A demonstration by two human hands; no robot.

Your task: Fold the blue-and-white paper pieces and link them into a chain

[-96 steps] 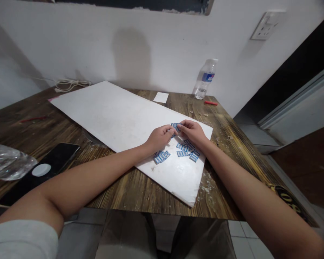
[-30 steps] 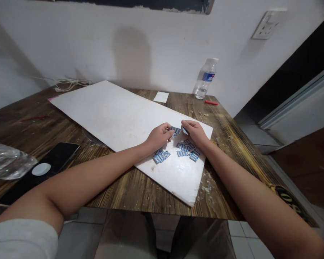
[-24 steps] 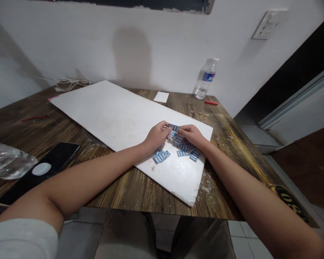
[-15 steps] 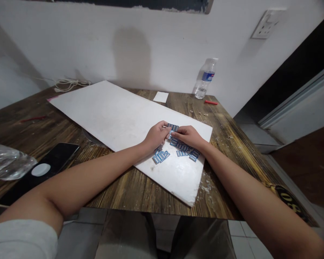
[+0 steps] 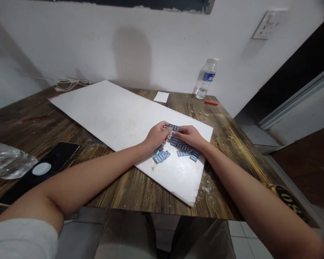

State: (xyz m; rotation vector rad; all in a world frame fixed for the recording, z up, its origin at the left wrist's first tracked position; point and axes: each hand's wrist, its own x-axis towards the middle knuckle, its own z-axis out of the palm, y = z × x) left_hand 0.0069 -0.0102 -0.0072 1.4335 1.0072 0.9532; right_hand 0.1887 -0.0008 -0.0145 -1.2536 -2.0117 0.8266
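Note:
On the white board (image 5: 113, 115) lie several small pale rectangular pieces with blue edges. A loose cluster of blue-edged pieces (image 5: 161, 157) rests just below my left hand (image 5: 159, 136). More blue-edged pieces (image 5: 183, 146) spread in joined rows beneath and in front of my right hand (image 5: 190, 136). My two hands almost meet over the upper rows, thumbs and fingertips drawn together. Between them both appear to pinch a small blue-edged piece, largely covered by the fingers. Its exact shape is hard to make out.
A water bottle (image 5: 206, 79) stands by the wall, near a red stick-like object (image 5: 211, 103) and a white paper square (image 5: 161, 96). At left lie a clear plastic bottle (image 5: 9, 160) and a black phone (image 5: 62, 154) with a white round lid (image 5: 41, 168). A white cable (image 5: 70, 83) is coiled behind.
Both hands stay in nearly the same place, with only slight finger movement at the pieces. The whole view has shifted very slightly.

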